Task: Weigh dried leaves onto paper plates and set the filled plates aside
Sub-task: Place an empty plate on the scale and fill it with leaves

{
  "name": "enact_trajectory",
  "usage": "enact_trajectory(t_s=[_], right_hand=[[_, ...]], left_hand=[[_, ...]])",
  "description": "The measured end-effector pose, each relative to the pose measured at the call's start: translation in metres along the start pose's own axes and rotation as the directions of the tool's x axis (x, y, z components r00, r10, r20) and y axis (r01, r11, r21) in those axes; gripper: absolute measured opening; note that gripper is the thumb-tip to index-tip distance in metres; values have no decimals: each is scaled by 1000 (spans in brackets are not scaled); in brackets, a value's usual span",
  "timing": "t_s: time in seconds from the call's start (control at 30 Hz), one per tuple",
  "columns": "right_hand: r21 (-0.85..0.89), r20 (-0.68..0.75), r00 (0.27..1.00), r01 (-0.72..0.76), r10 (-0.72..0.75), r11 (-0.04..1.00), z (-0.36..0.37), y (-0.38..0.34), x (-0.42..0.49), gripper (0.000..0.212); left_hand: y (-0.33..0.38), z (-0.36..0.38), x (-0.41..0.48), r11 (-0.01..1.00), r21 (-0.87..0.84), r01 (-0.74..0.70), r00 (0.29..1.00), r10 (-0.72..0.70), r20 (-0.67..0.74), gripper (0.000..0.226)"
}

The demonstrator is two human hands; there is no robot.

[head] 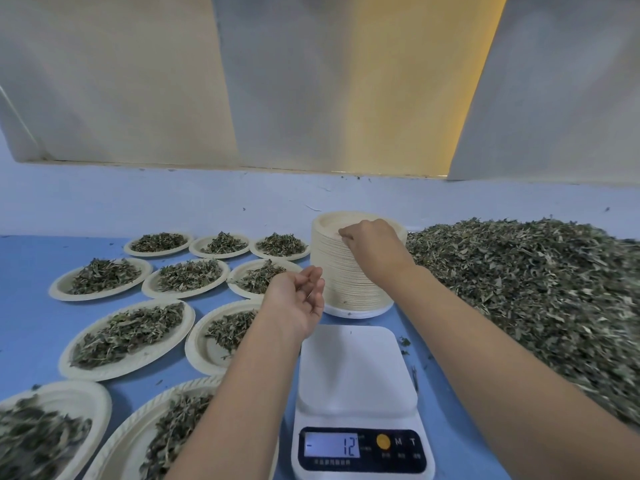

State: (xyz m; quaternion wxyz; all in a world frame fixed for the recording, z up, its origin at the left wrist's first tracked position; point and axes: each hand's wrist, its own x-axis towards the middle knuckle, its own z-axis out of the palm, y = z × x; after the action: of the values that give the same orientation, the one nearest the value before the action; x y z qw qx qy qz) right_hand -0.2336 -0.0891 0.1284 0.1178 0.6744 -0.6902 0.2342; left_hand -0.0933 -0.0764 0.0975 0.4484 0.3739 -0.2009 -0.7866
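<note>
Behind the scale (358, 368), our right hand (372, 244) sits on the stack of paper plates (334, 275), its grip pinched on the top plate's (329, 221) rim. Our left hand (298, 299) waits beside the stack, its grip loose, holding nothing. Two thin plates could stick and come up together, we think, and then the weight would be wrong. The scale shows minus twelve with nothing on it, so it may need zeroing. Dried leaves (519, 282) lie heaped on the table (31, 306) at the right; filled plates (131, 334) sit at the left.
</note>
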Motion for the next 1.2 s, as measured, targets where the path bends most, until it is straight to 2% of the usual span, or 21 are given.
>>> enact_trajectory(t_s=[0.13, 0.27, 0.4, 0.53, 0.63, 0.7, 0.77, 0.83, 0.9, 0.93, 0.97, 1.03, 1.1, 1.13, 1.17, 1.2], right_hand=[[-47, -45, 998, 36, -38, 998, 3, 0, 0, 31], [-28, -157, 987, 39, -43, 999, -4, -2, -2, 32], [-5, -241, 959, 151, -147, 989, -16, -9, -12, 35], [36, -223, 931, 304, -288, 952, -22, -21, -43, 34], [-2, -123, 921, 372, -369, 928, -22, -25, -68, 30], [34, -131, 914, 392, -385, 919, -23, -24, -81, 25], [243, -231, 933, 331, -277, 912, -26, -22, -93, 24], [495, -277, 961, 166, -26, 853, -29, -18, -100, 30], [733, -203, 946, -24, 253, 680, -30, -10, -104, 36], [832, -121, 925, -103, 360, 545, -29, -5, -106, 38], [891, -42, 902, -160, 429, 425, -28, -1, -108, 39], [921, 44, 857, -233, 513, 311, -22, 4, -115, 35], [925, 54, 811, -261, 582, 278, -16, 6, -123, 28], [922, 46, 787, -270, 616, 276, -13, 7, -126, 35], [920, 54, 765, -289, 642, 267, -10, 7, -130, 39], [914, 61, 751, -306, 658, 265, -5, 9, -132, 33]], left_hand=[[0, 2, -1, 1000, -2, -5, 1000, 5, 1, 27], [1, 5, -3, 999, 3, -38, 999, 38, 24, 26], [3, 12, -3, 964, 129, -233, 972, 233, 16, 18], [14, 11, -10, 862, 222, -456, 882, 471, -18, 23], [17, 4, -18, 776, 339, -532, 818, 574, -31, 26], [13, -1, -22, 749, 398, -530, 800, 597, -59, 21], [7, -7, -26, 742, 417, -524, 796, 602, -71, 18], [1, -15, -31, 739, 434, -514, 806, 590, -49, 15], [-4, -21, -39, 756, 435, -489, 841, 541, 7, 9], [-5, -25, -41, 768, 435, -470, 861, 507, 34, 22], [-6, -29, -42, 774, 445, -450, 879, 473, 66, 30], [-9, -36, -45, 754, 507, -416, 898, 427, 103, 30], [-12, -42, -46, 722, 576, -384, 906, 415, 84, 14], [-13, -45, -47, 704, 603, -375, 904, 423, 68, 5], [-14, -48, -45, 688, 629, -361, 901, 430, 46, 11], [-14, -51, -42, 679, 653, -335, 902, 431, 14, 20]])
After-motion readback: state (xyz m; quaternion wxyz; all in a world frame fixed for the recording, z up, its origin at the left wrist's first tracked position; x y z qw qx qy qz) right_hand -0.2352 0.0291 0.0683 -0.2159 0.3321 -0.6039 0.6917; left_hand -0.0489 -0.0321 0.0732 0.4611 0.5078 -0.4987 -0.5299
